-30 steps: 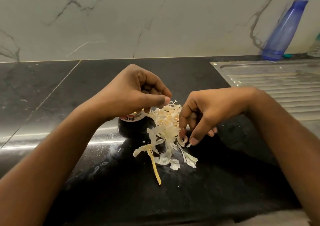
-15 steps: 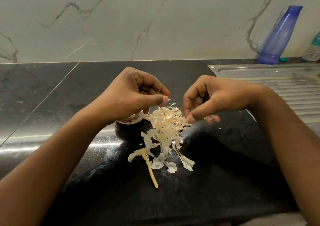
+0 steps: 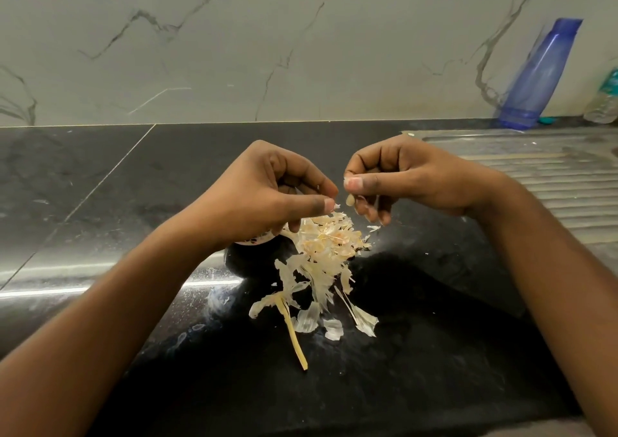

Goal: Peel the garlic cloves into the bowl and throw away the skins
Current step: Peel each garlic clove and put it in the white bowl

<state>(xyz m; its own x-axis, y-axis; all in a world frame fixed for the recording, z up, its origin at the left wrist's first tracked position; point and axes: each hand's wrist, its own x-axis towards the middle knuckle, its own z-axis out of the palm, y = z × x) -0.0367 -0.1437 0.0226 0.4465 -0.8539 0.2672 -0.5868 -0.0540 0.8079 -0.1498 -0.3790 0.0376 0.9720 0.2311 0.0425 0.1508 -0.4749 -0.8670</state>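
Two hands pinch tight, nearly touching: right hand (image 3: 401,182) nips a small clove (image 3: 350,199), left hand (image 3: 267,189) seems to nip a scrap of skin (image 3: 337,206). Skins (image 3: 327,246) heap right beneath both grips; bowl (image 3: 249,241) hides under the left palm. Risk: the clove slips, drops into that heap, misses the bowl.

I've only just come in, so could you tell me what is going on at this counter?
A person is peeling garlic. The left hand pinches a scrap of skin; the right hand pinches a small pale piece, perhaps a clove. Below them a pile of skins lies on the counter, beside a bowl mostly hidden under the left hand. The skins are not yet thrown away.
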